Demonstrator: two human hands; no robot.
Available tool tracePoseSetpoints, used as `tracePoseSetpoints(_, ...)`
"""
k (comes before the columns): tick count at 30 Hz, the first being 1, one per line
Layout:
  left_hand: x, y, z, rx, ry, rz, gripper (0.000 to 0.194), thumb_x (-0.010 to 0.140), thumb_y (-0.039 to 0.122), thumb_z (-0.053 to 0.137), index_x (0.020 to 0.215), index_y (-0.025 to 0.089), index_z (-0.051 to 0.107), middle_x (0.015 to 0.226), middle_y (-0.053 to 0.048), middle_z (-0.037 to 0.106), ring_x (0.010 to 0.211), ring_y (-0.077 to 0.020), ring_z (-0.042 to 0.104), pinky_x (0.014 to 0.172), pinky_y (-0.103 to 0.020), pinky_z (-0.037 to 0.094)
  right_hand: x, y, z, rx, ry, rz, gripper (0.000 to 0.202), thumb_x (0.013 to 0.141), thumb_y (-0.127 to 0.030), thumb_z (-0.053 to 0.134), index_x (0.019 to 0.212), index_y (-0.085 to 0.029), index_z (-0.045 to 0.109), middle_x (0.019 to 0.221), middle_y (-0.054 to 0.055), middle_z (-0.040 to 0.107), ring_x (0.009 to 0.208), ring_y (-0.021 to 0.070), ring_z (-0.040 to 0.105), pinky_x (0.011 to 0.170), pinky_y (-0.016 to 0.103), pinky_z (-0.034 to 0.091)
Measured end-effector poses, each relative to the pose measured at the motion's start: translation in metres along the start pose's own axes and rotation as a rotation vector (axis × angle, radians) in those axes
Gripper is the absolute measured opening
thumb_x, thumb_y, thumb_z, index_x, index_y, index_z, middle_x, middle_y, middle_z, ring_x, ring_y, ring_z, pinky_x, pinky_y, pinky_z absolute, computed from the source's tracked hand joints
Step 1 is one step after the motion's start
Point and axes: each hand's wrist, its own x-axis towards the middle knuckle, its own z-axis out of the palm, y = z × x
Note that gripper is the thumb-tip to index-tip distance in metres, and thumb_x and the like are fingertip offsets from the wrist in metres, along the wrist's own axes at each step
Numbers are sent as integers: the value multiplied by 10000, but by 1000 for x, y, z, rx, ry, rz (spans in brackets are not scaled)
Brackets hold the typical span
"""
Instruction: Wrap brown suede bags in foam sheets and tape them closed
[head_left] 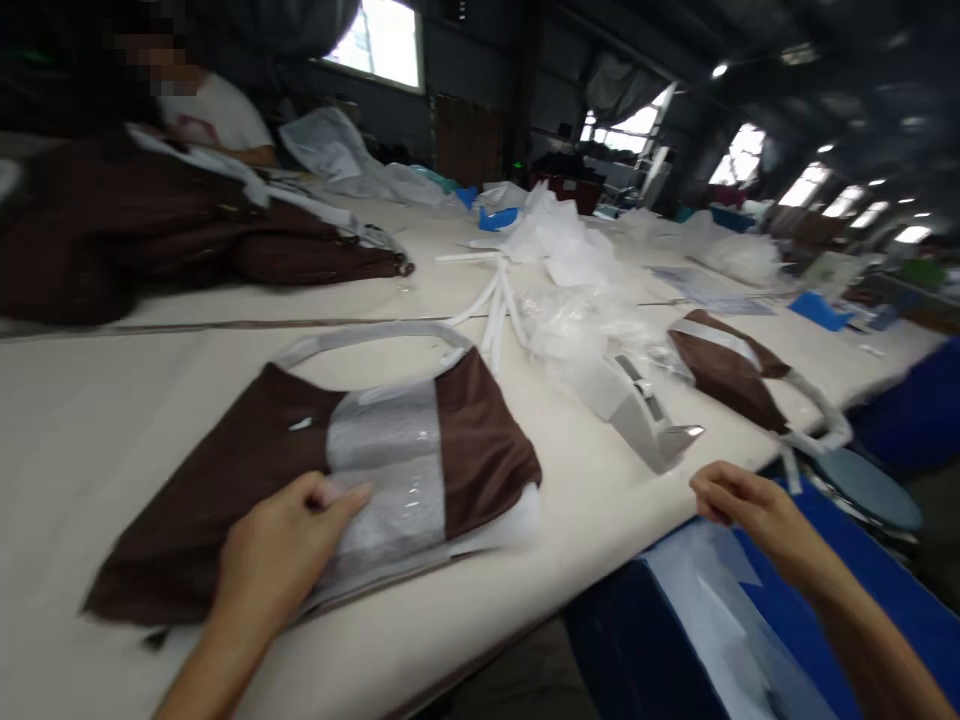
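A dark brown handbag (pixel 487 440) lies on the pale table, its strap wrapped in white material and a translucent wrapping sheet (pixel 394 430) around its middle. On the bag's front, by the left edge of that sheet, rests my left hand (pixel 277 545); its fingers are curled and the thumb points along the sheet. Whether they pinch anything is hidden. My right hand (pixel 739 500) is closed in a pinch above the table's front edge, apart from the bag; anything in it is too small to make out. Close to it stands a grey tape dispenser (pixel 634 410) with a metal cutting tip.
Another wrapped brown bag (pixel 724 370) lies at right. Clear plastic and white strips (pixel 495 310) are on the table (pixel 585 530) behind the dispenser. More brown bags (pixel 187 220) lie far left near a seated person (pixel 225 115). Below are a blue bin (pixel 637 630) and a round stool (pixel 870 488).
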Motion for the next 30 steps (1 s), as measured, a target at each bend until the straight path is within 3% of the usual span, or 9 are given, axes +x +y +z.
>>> tracePoseSetpoints(3, -14, 20, -5, -88, 48, 15, 305, 759, 426, 647, 593, 206, 515, 561, 44, 574, 608, -158, 560, 595, -236, 319, -12, -63, 11, -186, -485, -251, 309, 843, -499, 589, 672, -242, 606, 678, 47, 612, 648, 203, 564, 598, 292, 438)
tracePoseSetpoints(6, -17, 17, -2, -168, 78, 22, 320, 744, 411, 665, 567, 208, 491, 553, 45, 557, 580, -151, 546, 596, -247, 329, -11, -131, 46, -287, -931, -535, 257, 940, -377, 529, 741, -249, 631, 710, 21, 619, 666, 163, 579, 632, 251, 427)
tracePoseSetpoints(9, -19, 10, 0, -214, 96, 32, 316, 738, 391, 672, 557, 210, 486, 536, 51, 539, 551, -142, 523, 591, -252, 325, 4, -184, 103, -346, -1137, -844, 237, 980, -285, 492, 811, -227, 648, 758, 2, 635, 728, 132, 589, 698, 224, 406)
tracePoseSetpoints(11, -20, 9, 0, -233, 95, 48, 309, 734, 373, 680, 558, 208, 487, 543, 52, 543, 547, -137, 514, 588, -252, 320, 21, -209, 144, -484, -1145, -1005, 197, 961, -228, 517, 823, -218, 657, 732, -19, 630, 682, 116, 563, 658, 220, 372)
tracePoseSetpoints(13, -19, 9, 1, -243, 88, 60, 313, 737, 356, 686, 554, 204, 481, 549, 54, 543, 542, -130, 501, 583, -250, 312, 39, -227, 180, -698, -1072, -1109, 175, 931, -182, 538, 819, -214, 668, 723, -24, 639, 661, 118, 549, 615, 229, 332)
tracePoseSetpoints(17, -17, 7, 3, -246, 78, 71, 349, 742, 312, 706, 537, 195, 448, 532, 67, 503, 520, -113, 460, 577, -246, 289, 59, -250, 227, -1012, -921, -1209, 167, 917, -195, 547, 861, -210, 704, 822, 27, 707, 785, 169, 623, 624, 248, 349)
tracePoseSetpoints(24, -15, 2, 7, -255, 90, 60, 344, 735, 272, 738, 551, 193, 459, 568, 63, 522, 538, -113, 467, 590, -248, 291, 68, -256, 260, -1209, -834, -1300, 199, 902, -208, 548, 971, -172, 731, 895, 120, 738, 917, 273, 692, 701, 323, 485)
tracePoseSetpoints(30, -15, 4, 6, -244, 84, 57, 321, 741, 216, 723, 554, 191, 462, 564, 59, 515, 545, -113, 474, 598, -249, 290, 68, -256, 269, -1223, -708, -1302, 229, 904, -259, 583, 1033, -100, 686, 930, 185, 731, 918, 298, 695, 743, 355, 503)
